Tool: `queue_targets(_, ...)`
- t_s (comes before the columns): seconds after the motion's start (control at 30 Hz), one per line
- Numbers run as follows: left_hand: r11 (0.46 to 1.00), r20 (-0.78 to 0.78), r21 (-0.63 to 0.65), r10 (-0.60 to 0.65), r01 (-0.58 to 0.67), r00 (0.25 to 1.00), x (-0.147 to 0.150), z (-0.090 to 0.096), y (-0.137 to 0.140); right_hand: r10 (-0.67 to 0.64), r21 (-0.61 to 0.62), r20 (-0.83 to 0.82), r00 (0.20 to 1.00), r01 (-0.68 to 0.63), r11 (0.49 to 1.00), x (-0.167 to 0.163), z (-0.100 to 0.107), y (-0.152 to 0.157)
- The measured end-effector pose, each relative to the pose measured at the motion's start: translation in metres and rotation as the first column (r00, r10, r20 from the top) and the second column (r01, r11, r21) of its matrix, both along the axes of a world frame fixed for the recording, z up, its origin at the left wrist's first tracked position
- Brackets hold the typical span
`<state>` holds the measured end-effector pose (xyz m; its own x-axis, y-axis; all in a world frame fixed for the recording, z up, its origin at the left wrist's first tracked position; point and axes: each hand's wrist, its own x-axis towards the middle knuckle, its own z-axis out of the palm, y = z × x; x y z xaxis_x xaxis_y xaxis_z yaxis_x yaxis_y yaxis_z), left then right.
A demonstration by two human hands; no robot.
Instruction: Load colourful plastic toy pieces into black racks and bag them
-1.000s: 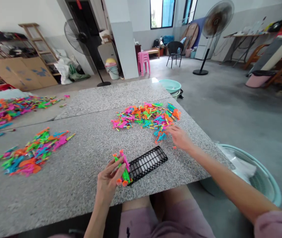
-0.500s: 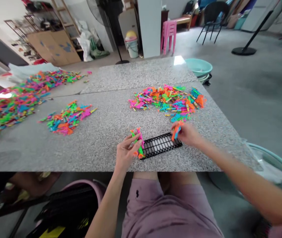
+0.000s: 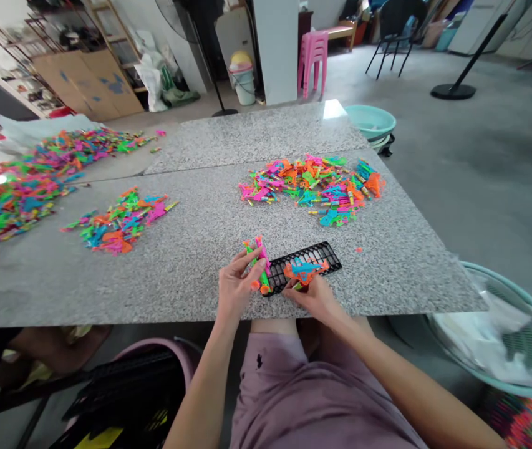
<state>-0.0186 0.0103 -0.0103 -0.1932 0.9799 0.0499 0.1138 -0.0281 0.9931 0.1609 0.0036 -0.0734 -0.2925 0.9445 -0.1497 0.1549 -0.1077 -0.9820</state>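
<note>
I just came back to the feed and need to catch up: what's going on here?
A seated person is working at a speckled stone table. Their left hand holds green and pink plastic pieces at the left end of a black lattice tray. Their right hand holds blue and orange plastic pieces over the tray. Beyond it lies a multicoloured pile; more pieces lie to the left.

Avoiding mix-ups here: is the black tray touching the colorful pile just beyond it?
Apart: the head view shows speckled tabletop between the black tray and colorful pile.
</note>
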Motion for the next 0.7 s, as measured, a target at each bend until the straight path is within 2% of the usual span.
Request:
queue_targets(0.1,1.000,-0.018,0.004,0.006,-0.006,1.000,0.000,0.001,0.000,-0.003,-0.002,0.048,0.999,0.004,1.000,-0.012,0.003,-0.001)
queue_targets(0.17,1.000,-0.033,0.012,0.007,-0.007,0.999,0.000,0.001,0.000,0.008,0.068,0.219,0.976,-0.024,0.997,-0.020,0.006,0.001)
queue_targets(0.27,1.000,-0.042,0.019,-0.004,0.004,0.999,0.001,-0.001,0.000,-0.022,0.220,0.521,0.853,-0.109,0.970,-0.025,0.010,0.007)
queue_targets(0.33,1.000,-0.048,0.023,-0.010,0.011,0.999,0.002,-0.003,0.001,-0.026,0.252,0.631,0.775,-0.174,0.952,-0.026,0.013,0.013)
queue_targets(0.43,0.999,-0.073,0.041,-0.008,0.011,0.997,0.002,-0.002,0.003,0.055,0.213,0.684,0.727,-0.271,0.939,-0.026,0.017,0.023)
queue_targets(0.57,0.993,-0.137,0.114,0.037,-0.021,0.990,0.002,0.012,-0.005,0.131,0.196,0.656,0.743,-0.335,0.921,-0.026,0.020,0.030)
queue_targets(0.63,0.974,-0.256,0.226,0.090,-0.031,0.963,0.002,0.019,-0.012,0.123,0.212,0.634,0.763,-0.325,0.922,-0.026,0.021,0.029)
queue_targets(0.7,0.931,-0.462,0.346,0.060,0.118,0.885,0.000,0.023,-0.018,0.120,0.236,0.616,0.779,-0.328,0.915,-0.025,0.023,0.028)
